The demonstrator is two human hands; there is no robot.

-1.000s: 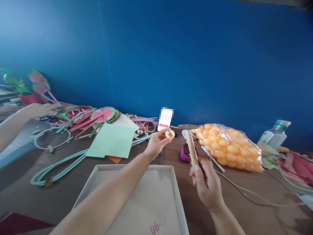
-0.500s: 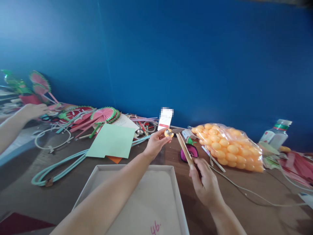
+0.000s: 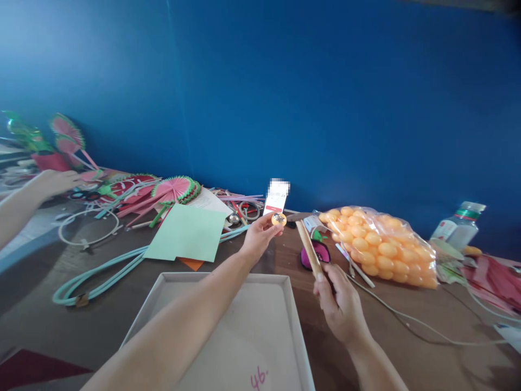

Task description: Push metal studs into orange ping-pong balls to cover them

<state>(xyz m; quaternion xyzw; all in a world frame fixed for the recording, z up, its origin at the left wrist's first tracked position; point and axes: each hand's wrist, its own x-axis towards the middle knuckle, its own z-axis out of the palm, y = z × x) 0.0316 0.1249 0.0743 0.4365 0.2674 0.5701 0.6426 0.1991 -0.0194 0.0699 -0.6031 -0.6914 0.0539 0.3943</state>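
Observation:
My left hand pinches a small yellow-orange ball between thumb and fingertips. Something shiny and silvery shows on the side of the ball facing me; what it is cannot be made out. In my right hand, the fingers wrap round the light wooden handle of a hammer. Its upper end stands a little right of the ball, apart from it, and its dark head is barely visible. Beneath my left forearm lies a shallow pale box lid with "46" written in it.
A clear bag of orange balls lies right, near a bottle. A phone leans against the blue wall. Green paper, paper fans and pale-blue tubing lie left, where another person's hand reaches in.
The hammer's dark head, earlier against the ball, has come away from it and turned. The ball has shifted slightly left in my left hand, its silvery part less exposed.

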